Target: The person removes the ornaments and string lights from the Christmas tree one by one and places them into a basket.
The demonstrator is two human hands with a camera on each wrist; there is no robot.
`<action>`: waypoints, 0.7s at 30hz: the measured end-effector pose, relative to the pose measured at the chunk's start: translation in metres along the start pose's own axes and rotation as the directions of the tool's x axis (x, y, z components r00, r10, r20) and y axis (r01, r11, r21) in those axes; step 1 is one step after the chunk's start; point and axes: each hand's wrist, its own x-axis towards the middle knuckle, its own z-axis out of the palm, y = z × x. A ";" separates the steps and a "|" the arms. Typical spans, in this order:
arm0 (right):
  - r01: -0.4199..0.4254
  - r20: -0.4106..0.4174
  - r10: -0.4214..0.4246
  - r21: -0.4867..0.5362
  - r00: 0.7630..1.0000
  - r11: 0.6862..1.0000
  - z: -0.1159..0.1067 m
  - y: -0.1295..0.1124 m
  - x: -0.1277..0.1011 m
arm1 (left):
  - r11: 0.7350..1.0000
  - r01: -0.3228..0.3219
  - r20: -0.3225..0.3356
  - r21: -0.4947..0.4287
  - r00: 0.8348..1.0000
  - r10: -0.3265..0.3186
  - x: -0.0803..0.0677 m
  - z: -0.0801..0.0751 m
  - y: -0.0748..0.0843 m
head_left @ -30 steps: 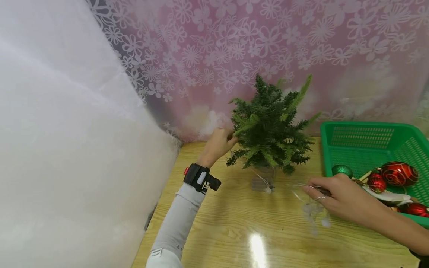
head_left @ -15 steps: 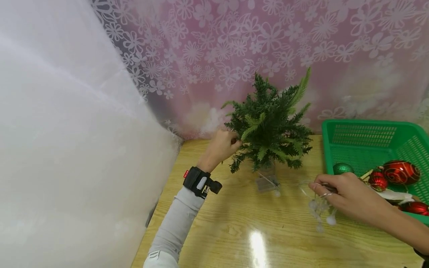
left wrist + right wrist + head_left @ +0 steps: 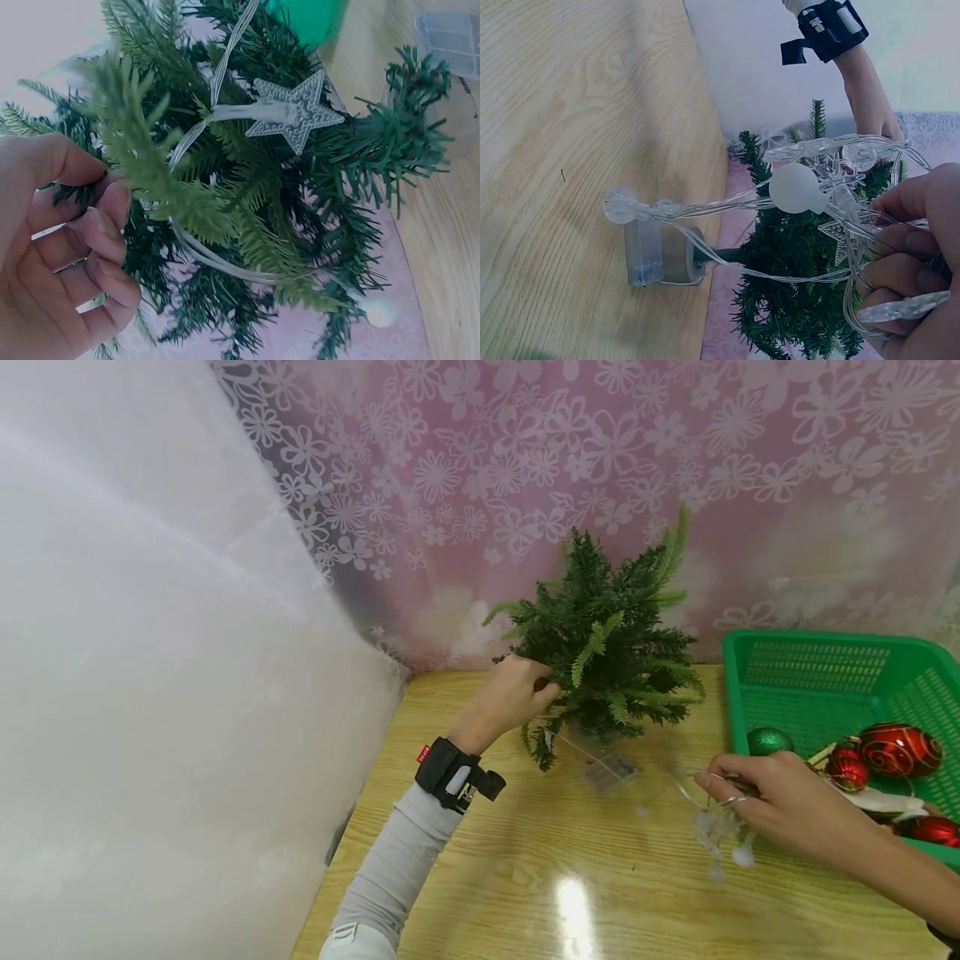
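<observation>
A small artificial Christmas tree (image 3: 607, 610) stands on the wooden table. At its left side, the thumb and forefinger of my left hand (image 3: 513, 693) pinch a branch; the left wrist view has these fingertips among the needles. String lights (image 3: 795, 187) with clear wires hang from my right hand (image 3: 776, 793), its fingers curled round the bundle. Their wire runs through the branches, where a clear star (image 3: 300, 114) and a round white bulb (image 3: 380, 311) show. Beside the tree's base sits a clear box (image 3: 643, 251).
A green plastic basket (image 3: 817, 642) stands at the right, close behind my right hand. Inside lie a green ball (image 3: 768, 741), a large red bauble (image 3: 900, 750) and other red ornaments. A pink flowered curtain (image 3: 487, 527) hangs behind, white sheeting (image 3: 165, 693) at the left.
The tree has turned and its base has shifted right. My left hand has moved right along with the branches. My right hand has moved slightly right with the string lights.
</observation>
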 end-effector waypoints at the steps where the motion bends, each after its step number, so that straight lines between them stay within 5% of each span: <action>1: 0.001 -0.004 -0.001 -0.001 1.000 1.000 0.000 0.001 0.000 | 1.000 -0.001 0.010 -0.002 1.000 0.001 0.000 0.000 0.002; 21: 0.022 0.001 -0.022 -0.004 1.000 1.000 -0.001 0.005 -0.003 | 0.996 -0.082 0.144 0.023 0.986 0.078 0.009 0.008 0.027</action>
